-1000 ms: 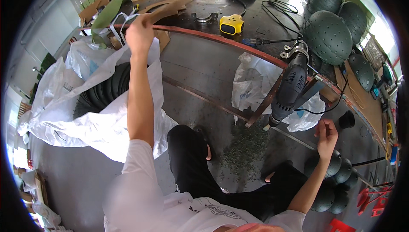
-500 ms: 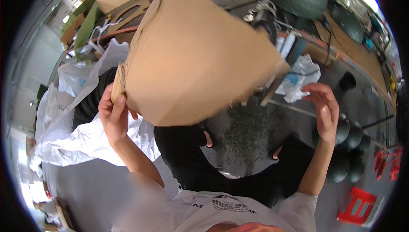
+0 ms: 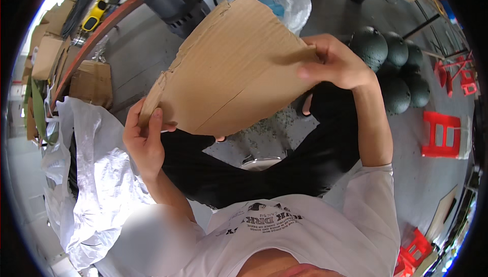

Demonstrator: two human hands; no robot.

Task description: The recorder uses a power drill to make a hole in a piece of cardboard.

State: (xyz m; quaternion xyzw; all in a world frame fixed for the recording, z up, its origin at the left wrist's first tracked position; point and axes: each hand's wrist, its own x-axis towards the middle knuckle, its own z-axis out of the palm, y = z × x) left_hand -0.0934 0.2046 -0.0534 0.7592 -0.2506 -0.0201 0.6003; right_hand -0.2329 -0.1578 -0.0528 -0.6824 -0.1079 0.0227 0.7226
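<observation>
Stretching across mid-frame, the rough-edged corrugated cardboard is held at both ends: the left hand pinches its folded edge, the right hand closes fingers and thumb on the opposite one. Grey floor separates the right arm from a red stool. Lower left, I see a white plastic bag around something dark.

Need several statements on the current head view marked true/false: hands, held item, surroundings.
1. The bare left hand grips a brown cardboard sheet. True.
2. The bare right hand is off the sheet. False: it holds the sheet's right edge.
3. Dark green rounded domes lie right of the sheet. True.
4. A red plastic stool stands left of the white plastic sack. False: the stool is right of the sack.
</observation>
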